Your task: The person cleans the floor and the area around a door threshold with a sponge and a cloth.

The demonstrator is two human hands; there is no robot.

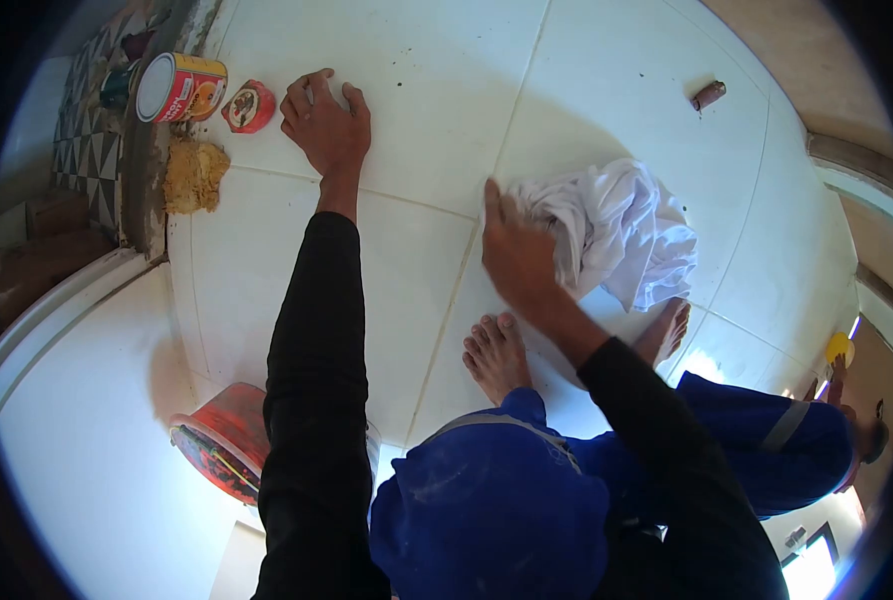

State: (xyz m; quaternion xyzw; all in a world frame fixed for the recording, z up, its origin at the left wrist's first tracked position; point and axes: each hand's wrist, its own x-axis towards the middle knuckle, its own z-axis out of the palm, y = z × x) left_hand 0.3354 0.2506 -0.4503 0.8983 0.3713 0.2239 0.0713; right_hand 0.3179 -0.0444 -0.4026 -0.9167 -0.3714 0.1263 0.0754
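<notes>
My left hand rests on the white tiled floor, fingers spread and slightly bent, with nothing in it. Close to its left lies a small red lid or tin with dark residue inside. My right hand is at the left edge of a crumpled white cloth. One finger stretches forward toward a tile joint; the others are partly blurred and overlap the cloth's edge. I see no cloth gripped in that hand.
A red and yellow paint can stands by the doorway edge, near a yellowish sponge-like lump. An orange bucket leans at lower left. A small brown cylinder lies far right. Another person is at the right edge, near a yellow round object.
</notes>
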